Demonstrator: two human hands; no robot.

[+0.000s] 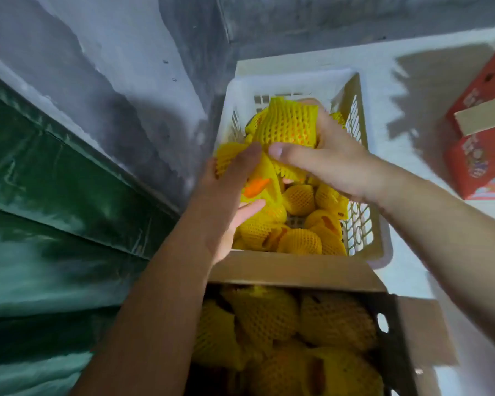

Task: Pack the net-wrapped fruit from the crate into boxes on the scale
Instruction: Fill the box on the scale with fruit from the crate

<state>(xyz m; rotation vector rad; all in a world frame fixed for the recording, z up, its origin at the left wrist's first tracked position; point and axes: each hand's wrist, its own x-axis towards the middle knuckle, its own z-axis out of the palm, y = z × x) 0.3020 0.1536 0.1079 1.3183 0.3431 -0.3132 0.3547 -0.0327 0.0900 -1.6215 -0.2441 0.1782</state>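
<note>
A white plastic crate (366, 224) holds several fruits in yellow foam nets (299, 200). My right hand (337, 164) grips one net-wrapped fruit (289, 124) above the crate. My left hand (229, 195) holds another net-wrapped fruit (257, 181) whose orange skin shows through a gap; thumb on top, fingers below. The two hands are close together over the crate's left side. Nearer to me, an open cardboard box (295, 271) contains several net-wrapped fruits (335, 321) in shadow. No scale is visible under the box.
A green tarp-covered surface (55, 210) runs along the left. A grey wall (126, 67) stands behind the crate. A red printed carton (480, 144) with an open flap sits at the right on the pale floor (406, 90).
</note>
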